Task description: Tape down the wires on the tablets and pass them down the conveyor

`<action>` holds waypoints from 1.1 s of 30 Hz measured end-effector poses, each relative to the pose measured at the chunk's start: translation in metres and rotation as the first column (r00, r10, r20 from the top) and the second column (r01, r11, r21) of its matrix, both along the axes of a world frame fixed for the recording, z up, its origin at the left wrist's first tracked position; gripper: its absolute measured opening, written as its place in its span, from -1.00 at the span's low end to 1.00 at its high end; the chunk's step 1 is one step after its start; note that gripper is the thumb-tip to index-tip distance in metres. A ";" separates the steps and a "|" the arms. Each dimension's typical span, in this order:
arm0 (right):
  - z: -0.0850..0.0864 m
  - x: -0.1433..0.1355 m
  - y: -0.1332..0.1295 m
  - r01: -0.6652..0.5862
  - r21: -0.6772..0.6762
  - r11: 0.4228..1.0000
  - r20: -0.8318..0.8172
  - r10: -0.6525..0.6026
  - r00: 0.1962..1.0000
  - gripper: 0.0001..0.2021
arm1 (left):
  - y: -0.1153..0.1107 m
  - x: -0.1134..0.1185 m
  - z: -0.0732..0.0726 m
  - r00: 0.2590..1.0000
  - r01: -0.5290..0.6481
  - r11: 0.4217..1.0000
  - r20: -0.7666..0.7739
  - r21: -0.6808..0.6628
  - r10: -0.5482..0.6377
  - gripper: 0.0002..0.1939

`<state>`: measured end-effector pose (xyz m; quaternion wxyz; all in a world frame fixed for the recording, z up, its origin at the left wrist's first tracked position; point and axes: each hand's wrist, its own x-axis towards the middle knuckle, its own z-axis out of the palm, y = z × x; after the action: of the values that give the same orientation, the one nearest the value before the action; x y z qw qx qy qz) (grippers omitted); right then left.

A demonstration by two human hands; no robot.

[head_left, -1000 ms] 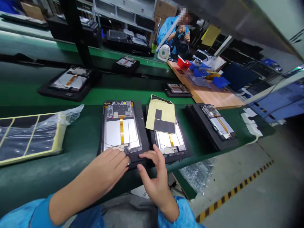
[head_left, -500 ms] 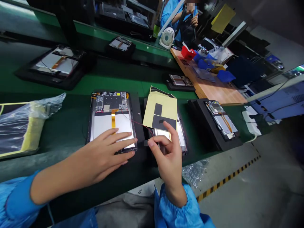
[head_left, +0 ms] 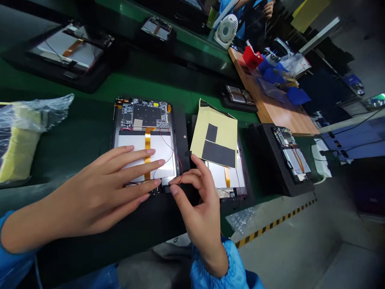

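An opened tablet [head_left: 146, 116] lies in front of me, its circuit board, silvery battery and orange ribbon cable [head_left: 147, 140] exposed. My left hand [head_left: 111, 188] rests across the battery's lower part, fingers spread. At the tablet's lower right corner my right hand [head_left: 195, 200] pinches a small dark part [head_left: 166, 182] between thumb and a finger; thin red and black wires [head_left: 180, 162] run close by. A small black piece [head_left: 188, 153] sits at the tip of its raised index finger. Fingertips hide part of the pinched item, so its kind is unclear.
A yellow sheet with black adhesive pieces [head_left: 219, 150] lies over a second opened tablet [head_left: 227, 180]. Another tablet [head_left: 290, 152] is on a black block at right. Plastic-wrapped material [head_left: 22, 140] sits left. Further tablets, a white fan [head_left: 227, 30] and a wooden board [head_left: 279, 112] stand behind.
My right hand has moved left with the small dark part, from beside the tablet to its lower right corner. My left hand stays on the battery. The camera view has shifted.
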<state>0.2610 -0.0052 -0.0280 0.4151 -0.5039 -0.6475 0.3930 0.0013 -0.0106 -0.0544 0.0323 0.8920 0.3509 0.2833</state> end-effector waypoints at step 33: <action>-0.010 -0.005 0.000 -0.010 0.087 0.996 0.001 0.010 1.000 -0.52 | 0.004 0.005 -0.008 0.988 -0.034 0.999 0.148 -0.032 0.038 -0.53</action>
<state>0.2563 -0.0052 -0.0381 0.4343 -0.4821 -0.6667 0.3665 0.0058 -0.0070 -0.0619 0.0666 0.8613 0.3676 0.3444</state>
